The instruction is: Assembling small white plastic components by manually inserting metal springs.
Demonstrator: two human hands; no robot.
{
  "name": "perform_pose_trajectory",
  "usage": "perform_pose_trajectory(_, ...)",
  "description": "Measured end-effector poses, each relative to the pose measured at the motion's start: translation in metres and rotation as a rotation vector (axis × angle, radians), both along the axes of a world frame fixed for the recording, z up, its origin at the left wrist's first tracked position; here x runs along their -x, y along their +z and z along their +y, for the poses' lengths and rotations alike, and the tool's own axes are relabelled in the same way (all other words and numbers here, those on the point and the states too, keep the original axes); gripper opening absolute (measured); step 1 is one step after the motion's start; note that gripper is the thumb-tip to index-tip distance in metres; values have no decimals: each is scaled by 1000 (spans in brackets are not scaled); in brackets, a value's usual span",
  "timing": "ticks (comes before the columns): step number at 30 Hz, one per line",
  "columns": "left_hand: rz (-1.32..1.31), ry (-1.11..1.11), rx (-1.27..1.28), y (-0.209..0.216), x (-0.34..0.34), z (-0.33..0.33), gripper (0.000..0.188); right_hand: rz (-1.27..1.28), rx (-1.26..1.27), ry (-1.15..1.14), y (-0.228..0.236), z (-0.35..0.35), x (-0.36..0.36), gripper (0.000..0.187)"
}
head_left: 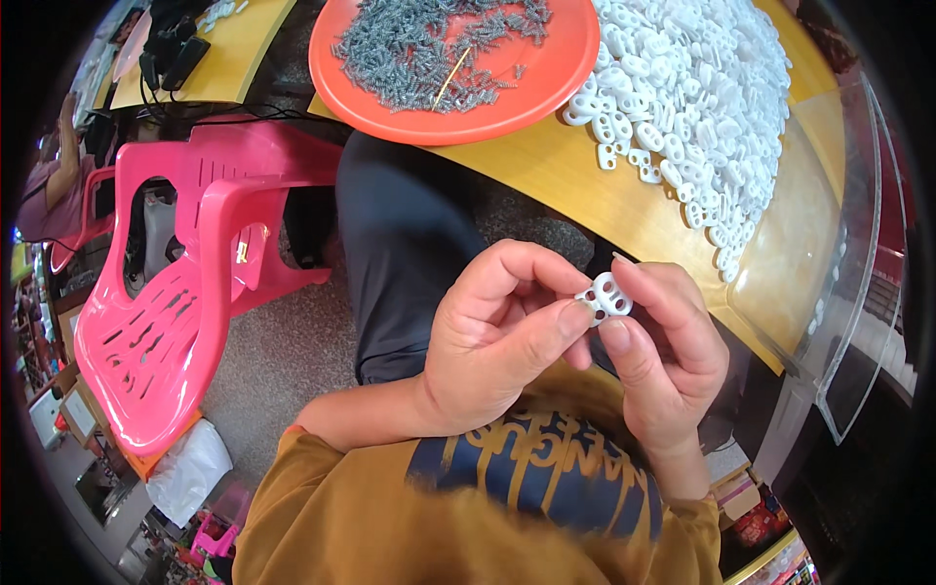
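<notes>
Near a spring-strewn red tray (409,127) and white pile (702,97), both hands (492,341) (678,351) pinch a white piece (612,295).

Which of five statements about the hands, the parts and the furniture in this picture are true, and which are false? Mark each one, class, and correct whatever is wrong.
1. The left hand and right hand both grip perforated white plastic. True.
2. Grey coil springs lie on the red plate. True.
3. The pink plastic chair stands on the person's right. False: it is on the left.
4. The pile of white perforated pieces lies on the yellow table. True.
5. A thin yellowish stick lies on that pile. False: it lies among the springs.
</notes>
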State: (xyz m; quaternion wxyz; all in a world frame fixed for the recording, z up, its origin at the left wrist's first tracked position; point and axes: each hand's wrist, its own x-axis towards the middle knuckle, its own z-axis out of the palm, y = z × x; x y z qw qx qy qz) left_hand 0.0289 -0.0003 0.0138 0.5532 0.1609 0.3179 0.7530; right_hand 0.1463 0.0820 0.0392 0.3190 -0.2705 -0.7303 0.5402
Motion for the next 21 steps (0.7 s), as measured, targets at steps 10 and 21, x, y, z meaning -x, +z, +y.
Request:
perform_pose_trajectory(10,-26,24,31,2,-1,-2,12,-4,-48,-13,1,-1,2,34)
perform_pose_trajectory(21,-12,-38,59,1,2,-3,13,82,242,22,-2,-1,-1,30)
